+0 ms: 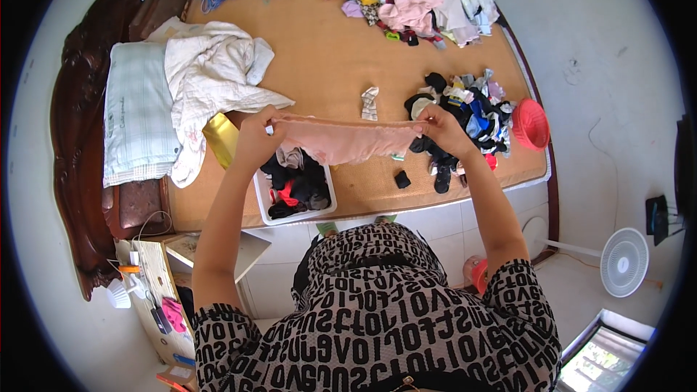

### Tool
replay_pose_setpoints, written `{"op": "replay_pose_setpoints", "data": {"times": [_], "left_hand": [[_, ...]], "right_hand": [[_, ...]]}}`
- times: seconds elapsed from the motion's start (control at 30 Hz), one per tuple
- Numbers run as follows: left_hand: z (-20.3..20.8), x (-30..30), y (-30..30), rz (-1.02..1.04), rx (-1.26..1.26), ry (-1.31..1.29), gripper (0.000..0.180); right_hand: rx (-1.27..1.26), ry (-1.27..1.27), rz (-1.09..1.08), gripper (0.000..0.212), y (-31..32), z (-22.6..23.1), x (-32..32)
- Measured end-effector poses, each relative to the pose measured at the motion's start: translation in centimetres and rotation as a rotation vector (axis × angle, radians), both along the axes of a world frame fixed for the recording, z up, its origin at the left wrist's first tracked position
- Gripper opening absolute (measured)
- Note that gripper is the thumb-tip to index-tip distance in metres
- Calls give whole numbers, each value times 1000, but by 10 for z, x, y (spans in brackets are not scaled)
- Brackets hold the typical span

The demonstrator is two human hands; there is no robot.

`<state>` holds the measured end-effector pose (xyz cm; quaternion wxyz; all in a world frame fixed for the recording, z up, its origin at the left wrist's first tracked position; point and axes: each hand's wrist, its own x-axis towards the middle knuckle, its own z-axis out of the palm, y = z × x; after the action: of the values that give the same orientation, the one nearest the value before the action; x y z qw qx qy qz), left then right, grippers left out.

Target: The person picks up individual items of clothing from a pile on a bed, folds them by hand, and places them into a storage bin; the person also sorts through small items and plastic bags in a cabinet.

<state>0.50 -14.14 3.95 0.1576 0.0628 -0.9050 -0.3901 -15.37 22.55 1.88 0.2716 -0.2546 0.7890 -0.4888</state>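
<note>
Head view: shows pink garment (348, 141) stretched rightward from over far edge of white bin (301, 216), pinched at opposite ends by left hand (258, 136), nearer bin, and right hand (447, 133), farther right.

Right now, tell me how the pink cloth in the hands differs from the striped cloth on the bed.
The pink cloth is stretched between the left hand and right hand; the striped cloth lies on the bed.
The pink cloth looks larger; the striped cloth is small.
The pink cloth looks mostly plain; the striped cloth is pale with darker stripes.
Both are soft fabric.
</note>
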Motion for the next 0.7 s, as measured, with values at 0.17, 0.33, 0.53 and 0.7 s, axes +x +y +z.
{"op": "replay_pose_setpoints", "data": {"times": [0.17, 0.33, 0.53, 0.7], "left_hand": [[-20, 21, 7, -9, 263, 145, 6], [-37, 37, 7, -5, 720, -84, 4], [-69, -25, 19, 352, 339, -239, 18], [-70, -45, 70, 395, 314, 0, 23]], "right_hand": [[-254, -73, -90, 10, 13, -7, 17], [-248, -313, -96, 12, 19, -17, 32], [-146, -428, -533, 19, -33, -49, 5], [-215, -467, -559, 20, -82, -52, 27]]}}
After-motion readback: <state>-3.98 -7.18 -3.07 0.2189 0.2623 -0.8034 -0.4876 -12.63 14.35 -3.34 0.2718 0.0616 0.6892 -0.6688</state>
